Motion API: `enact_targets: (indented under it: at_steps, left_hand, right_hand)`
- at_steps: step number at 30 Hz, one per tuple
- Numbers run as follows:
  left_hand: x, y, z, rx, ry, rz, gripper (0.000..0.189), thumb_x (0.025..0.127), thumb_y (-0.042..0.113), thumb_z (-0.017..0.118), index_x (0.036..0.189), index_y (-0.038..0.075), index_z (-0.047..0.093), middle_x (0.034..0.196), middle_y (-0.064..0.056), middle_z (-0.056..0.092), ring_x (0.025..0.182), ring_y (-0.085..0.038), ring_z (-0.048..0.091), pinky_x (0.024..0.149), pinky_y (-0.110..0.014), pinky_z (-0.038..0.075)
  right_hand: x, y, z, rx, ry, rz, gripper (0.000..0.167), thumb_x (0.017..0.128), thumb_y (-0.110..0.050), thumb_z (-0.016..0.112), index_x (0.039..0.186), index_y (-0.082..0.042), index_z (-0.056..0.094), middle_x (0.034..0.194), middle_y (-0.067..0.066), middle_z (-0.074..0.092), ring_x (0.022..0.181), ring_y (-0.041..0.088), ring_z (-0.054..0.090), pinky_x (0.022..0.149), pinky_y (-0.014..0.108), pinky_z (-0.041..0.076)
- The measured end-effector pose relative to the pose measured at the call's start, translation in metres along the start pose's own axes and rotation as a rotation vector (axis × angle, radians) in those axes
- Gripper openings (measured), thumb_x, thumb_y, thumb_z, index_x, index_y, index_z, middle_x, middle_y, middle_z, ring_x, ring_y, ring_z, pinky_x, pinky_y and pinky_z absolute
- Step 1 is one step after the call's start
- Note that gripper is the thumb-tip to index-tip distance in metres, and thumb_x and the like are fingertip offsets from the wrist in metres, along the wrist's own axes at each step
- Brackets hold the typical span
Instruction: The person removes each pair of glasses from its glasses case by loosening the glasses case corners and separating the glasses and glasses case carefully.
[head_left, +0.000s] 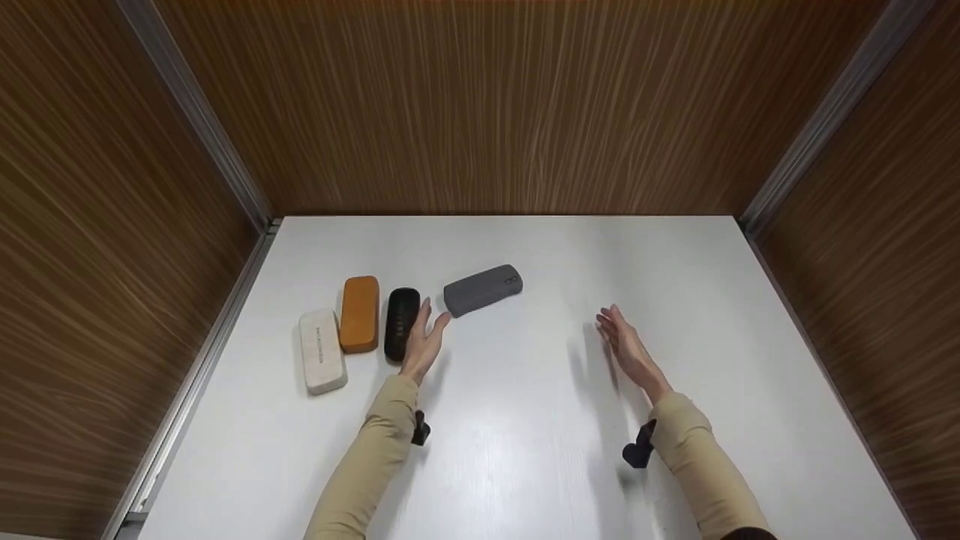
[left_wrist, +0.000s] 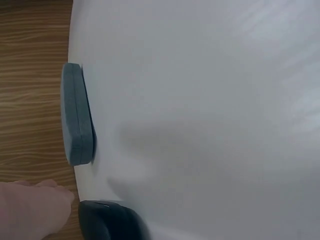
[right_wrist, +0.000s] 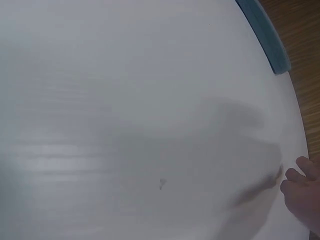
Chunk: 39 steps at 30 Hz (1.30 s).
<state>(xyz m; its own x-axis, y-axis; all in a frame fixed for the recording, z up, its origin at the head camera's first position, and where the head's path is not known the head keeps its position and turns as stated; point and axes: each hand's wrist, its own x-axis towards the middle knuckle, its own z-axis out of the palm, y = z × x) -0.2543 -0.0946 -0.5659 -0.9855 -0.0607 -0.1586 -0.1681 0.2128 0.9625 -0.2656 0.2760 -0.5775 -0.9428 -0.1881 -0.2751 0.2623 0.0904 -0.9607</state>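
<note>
My left hand [head_left: 424, 346] is above the table beside a black glasses case [head_left: 402, 322], partly covering its right side; whether it touches the case I cannot tell. Its thumb and fingers are spread, with nothing held. Just beyond the thumb lies a grey glasses case [head_left: 484, 289], set at a slant. Further left are an orange glasses case [head_left: 360, 313] and a white one with small lettering, a glasses case [head_left: 323, 352]. Over the right part of the table, my right hand [head_left: 631, 352] is held with extended fingers and holds nothing. In the left wrist view the grey case [left_wrist: 76, 115] shows its side seam.
The white table [head_left: 510, 420] is bounded by wood-grain panels [head_left: 480, 105] at the back and both sides, with metal strips [head_left: 202, 112] at the corners. Each forearm wears a small black wrist device [head_left: 639, 448]. Shadows of the arms fall on the tabletop.
</note>
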Motion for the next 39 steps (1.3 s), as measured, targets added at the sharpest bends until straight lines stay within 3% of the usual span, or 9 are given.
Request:
enact_targets:
  at_steps: [16,26,32,39]
  left_hand:
    - [0.014,0.002,0.011,-0.133,0.01,-0.081,0.076,0.103,0.043,0.046,0.164,0.014,0.01,0.17,-0.014,0.014,0.158,-0.031,0.013,0.131,-0.044,0.015]
    - [0.028,0.008,0.023,-0.156,0.046,-0.119,0.077,0.103,0.04,0.045,0.163,0.009,0.008,0.169,-0.018,0.016,0.158,-0.032,0.014,0.131,-0.041,0.017]
    - [0.032,0.01,0.028,-0.185,0.061,-0.142,0.078,0.103,0.039,0.044,0.162,0.003,0.01,0.169,-0.018,0.016,0.158,-0.031,0.017,0.131,-0.039,0.016]
    - [0.033,0.009,0.032,-0.209,0.052,-0.157,0.077,0.103,0.038,0.045,0.162,0.004,0.01,0.17,-0.016,0.015,0.158,-0.028,0.016,0.131,-0.037,0.015]
  right_hand:
    - [0.046,-0.01,0.044,0.045,-0.05,0.027,0.077,0.109,-0.051,0.019,0.16,0.004,0.002,0.169,0.022,0.007,0.159,0.034,0.006,0.132,0.043,0.001]
    - [0.064,-0.018,0.065,0.036,-0.078,0.017,0.077,0.109,-0.052,0.026,0.161,-0.001,0.003,0.17,0.02,0.009,0.159,0.032,0.008,0.132,0.042,0.003]
    - [0.074,-0.022,0.075,0.014,-0.109,-0.009,0.076,0.11,-0.049,0.025,0.16,0.002,0.002,0.17,0.021,0.008,0.159,0.033,0.006,0.132,0.043,0.003]
    - [0.08,-0.023,0.091,0.034,-0.106,0.008,0.077,0.109,-0.049,0.029,0.161,0.0,0.001,0.171,0.017,0.004,0.159,0.031,0.004,0.132,0.04,0.004]
